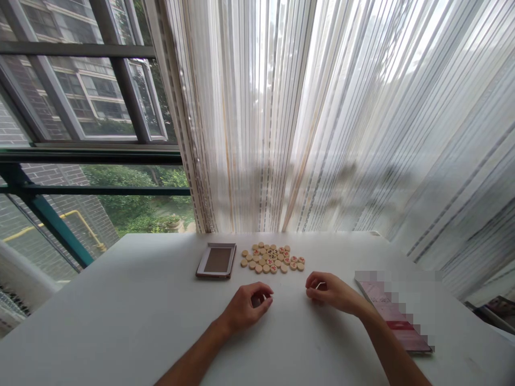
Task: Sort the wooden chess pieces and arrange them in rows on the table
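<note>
Several round wooden game pieces (pixel 272 258) with red and dark markings lie bunched together on the white table (pixel 140 311) near the curtain. My left hand (pixel 247 306) rests on the table in front of them, fingers curled inward in a loose fist. My right hand (pixel 328 292) rests to its right, fingers curled with fingertips pressed together. I cannot make out anything inside either hand. Both hands lie a short way nearer to me than the pieces and touch none of them.
A shallow brown box (pixel 216 260) lies left of the pieces. A pink and red flat booklet (pixel 396 316) lies at the right, beside my right forearm. Sheer striped curtains (pixel 322 118) hang behind the table; a window (pixel 80 107) is at the left.
</note>
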